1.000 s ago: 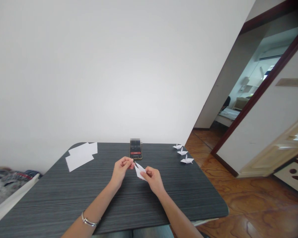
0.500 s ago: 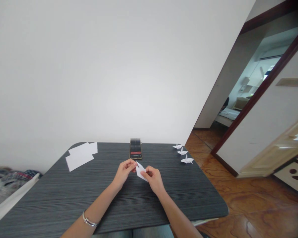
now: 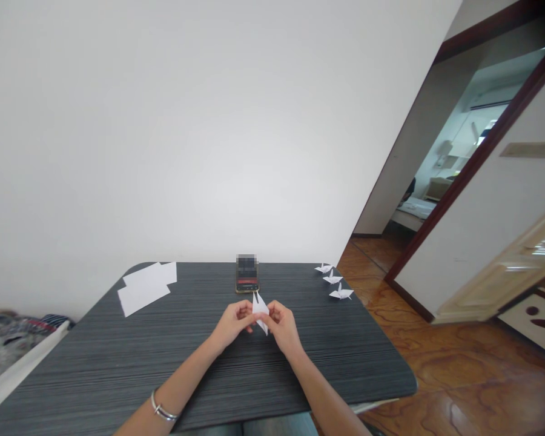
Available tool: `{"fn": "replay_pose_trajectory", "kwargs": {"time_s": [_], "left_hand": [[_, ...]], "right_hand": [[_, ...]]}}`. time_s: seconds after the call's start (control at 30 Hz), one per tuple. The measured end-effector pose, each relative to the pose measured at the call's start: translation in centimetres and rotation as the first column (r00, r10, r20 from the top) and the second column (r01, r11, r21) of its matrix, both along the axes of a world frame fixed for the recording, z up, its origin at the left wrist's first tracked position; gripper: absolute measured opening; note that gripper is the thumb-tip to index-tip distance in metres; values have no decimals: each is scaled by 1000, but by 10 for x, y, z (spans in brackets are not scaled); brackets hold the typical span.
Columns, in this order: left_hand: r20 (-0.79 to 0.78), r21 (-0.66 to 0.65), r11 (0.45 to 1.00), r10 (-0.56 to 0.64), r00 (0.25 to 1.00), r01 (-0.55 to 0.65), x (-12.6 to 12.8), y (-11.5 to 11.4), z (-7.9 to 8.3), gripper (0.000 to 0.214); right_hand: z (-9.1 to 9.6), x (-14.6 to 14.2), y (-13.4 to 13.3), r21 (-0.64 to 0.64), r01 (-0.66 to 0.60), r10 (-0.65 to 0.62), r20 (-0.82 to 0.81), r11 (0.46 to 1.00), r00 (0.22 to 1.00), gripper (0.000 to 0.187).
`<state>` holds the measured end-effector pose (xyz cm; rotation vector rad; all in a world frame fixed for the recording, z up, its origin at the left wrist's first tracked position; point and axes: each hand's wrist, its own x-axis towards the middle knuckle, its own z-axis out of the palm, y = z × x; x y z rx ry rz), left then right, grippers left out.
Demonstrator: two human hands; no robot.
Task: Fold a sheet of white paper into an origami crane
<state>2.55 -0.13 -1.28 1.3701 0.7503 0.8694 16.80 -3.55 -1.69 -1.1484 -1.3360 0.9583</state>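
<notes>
A small piece of folded white paper (image 3: 260,307), pointed at top and bottom, is held upright above the table between both hands. My left hand (image 3: 233,323) pinches its left side with thumb and fingers. From the right, my right hand (image 3: 282,326) grips it, the thumb pressed on its front. The two thumbs nearly meet across the paper's middle. A narrow split shows at the upper tip. Three finished white paper cranes (image 3: 341,293) stand in a row at the table's right edge.
Several white paper sheets (image 3: 146,286) overlap on the table's left part. A phone (image 3: 247,275) lies by the wall behind the hands. The dark table (image 3: 131,363) has rounded corners. Fabric is piled at the far left (image 3: 9,342); a wooden floor (image 3: 458,387) and a doorway are on the right.
The folded paper has turned more upright, its tip now pointing away from me. My left hand has moved from its upper tip down to its side, nearer the right thumb.
</notes>
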Motion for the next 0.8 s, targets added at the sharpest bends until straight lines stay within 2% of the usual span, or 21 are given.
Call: {"fn": "replay_pose_trajectory", "kwargs": {"time_s": [0.17, 0.3, 0.43, 0.6, 0.8], "left_hand": [[-56, 50, 998, 29, 998, -27, -1, 2, -3, 26], [-55, 58, 998, 20, 998, -17, -1, 1, -1, 27], [-32, 76, 997, 21, 999, -19, 0, 0, -1, 26], [-103, 57, 992, -105, 989, 111, 2, -3, 0, 28], [-142, 46, 984, -161, 977, 169, 3, -9, 2, 29]], "right_hand": [[1, -1, -1, -67, -48, 43, -79, 997, 996, 23], [0, 0, 0, -55, -27, 22, -93, 998, 995, 27], [-3, 1, 1, -61, -58, 48, -165, 996, 985, 26], [-4, 0, 1, -63, -56, 43, -188, 996, 981, 24], [2, 0, 0, -64, -7, -3, -148, 998, 989, 22]]}}
